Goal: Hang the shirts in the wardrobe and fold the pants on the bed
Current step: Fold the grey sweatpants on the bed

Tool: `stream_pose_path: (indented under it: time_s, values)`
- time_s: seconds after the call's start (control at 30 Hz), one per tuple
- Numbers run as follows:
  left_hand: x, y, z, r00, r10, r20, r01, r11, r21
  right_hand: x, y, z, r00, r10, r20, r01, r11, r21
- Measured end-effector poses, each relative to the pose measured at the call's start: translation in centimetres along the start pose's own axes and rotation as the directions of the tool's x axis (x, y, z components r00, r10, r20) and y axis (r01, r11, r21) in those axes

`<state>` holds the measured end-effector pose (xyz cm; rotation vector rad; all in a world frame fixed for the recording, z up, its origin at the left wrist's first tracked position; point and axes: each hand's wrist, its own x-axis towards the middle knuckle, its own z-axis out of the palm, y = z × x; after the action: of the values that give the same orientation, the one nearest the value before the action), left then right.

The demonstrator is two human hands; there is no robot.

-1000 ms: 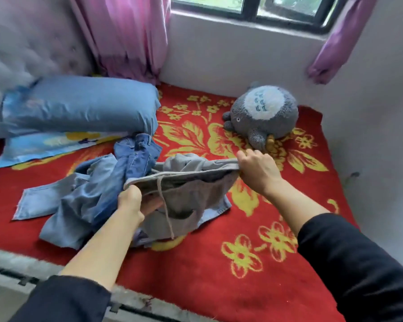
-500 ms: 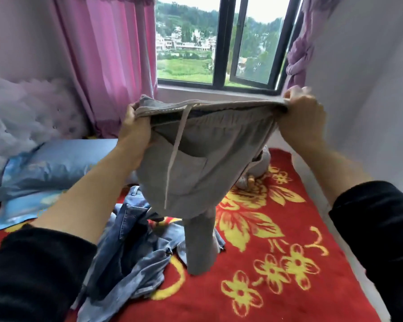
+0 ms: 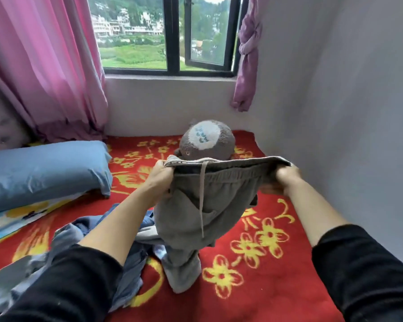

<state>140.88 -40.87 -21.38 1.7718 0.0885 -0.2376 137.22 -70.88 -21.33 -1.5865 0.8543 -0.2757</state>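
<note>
The grey sweatpants [image 3: 209, 205] hung at frame centre, their legs crumpled on the red bed blanket [image 3: 265, 287]. The waistband stretched between the left grip [image 3: 159, 176] and the blurred right grip [image 3: 286, 180], each clutching one end. The waistband hid the lower half of the plush toy [image 3: 207, 140].

Plush toy [image 3: 207, 140]: grey, round, with a white patch; sits below the windowsill.
Blue pillow [image 3: 44, 170]: lies at left, atop a patterned cushion [image 3: 21, 217].
Pink curtain [image 3: 44, 66]: hangs left of the window [image 3: 172, 36].
Purple curtain [image 3: 248, 54]: knotted, right of the window.
Window view: green fields, pale buildings, trees.
Wall [image 3: 347, 89]: plain grey, at right.
</note>
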Motion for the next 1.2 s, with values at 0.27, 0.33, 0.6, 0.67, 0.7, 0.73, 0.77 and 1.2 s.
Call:
stream_pose_path:
  time_s: [0.27, 0.33, 0.6, 0.67, 0.7, 0.73, 0.77, 1.2]
  values:
    - [4.0, 5.2, 10.8, 0.973, 0.210, 0.099, -0.217, 0.974, 0.063, 5.3, -2.5, -7.7, 0.992, 0.003, -0.129, 0.070, 0.828, 0.556]
    - [4.8, 7.5, 14.6, 0.939, 0.316, 0.135, -0.325, 0.945, 0.046, 7.5, -5.2, -10.9, 0.943, -0.085, -0.322, 0.258, 0.800, 0.542]
    - [9.5, 10.3, 22.5, 0.972, 0.138, -0.192, -0.158, 0.983, -0.098, 15.0, -5.7, -19.1, 0.787, -0.578, -0.214, 0.458, 0.781, -0.426]
    - [10.3, 9.3, 23.2, 0.959, 0.122, -0.257, -0.131, 0.991, -0.019, 16.7, -5.3, -19.5, 0.786, -0.593, -0.174, 0.452, 0.743, -0.494]
    - [10.5, 9.3, 23.6, 0.943, 0.147, -0.297, -0.152, 0.988, 0.004, 17.3, -5.6, -19.4, 0.783, -0.597, -0.174, 0.460, 0.744, -0.484]
    - [10.9, 9.9, 23.8, 0.923, 0.182, -0.339, -0.190, 0.982, 0.009, 17.8, -6.1, -19.2, 0.769, -0.613, -0.181, 0.489, 0.746, -0.452]
    - [11.4, 10.9, 23.7, 0.899, 0.221, -0.377, -0.244, 0.970, -0.013, 18.1, -6.9, -18.8, 0.742, -0.639, -0.200, 0.533, 0.744, -0.402]
    - [18.5, 12.7, 19.0, 0.927, -0.184, -0.328, 0.142, 0.979, -0.145, 22.6, -11.2, -10.0, 0.943, 0.019, 0.331, 0.101, 0.935, -0.340]
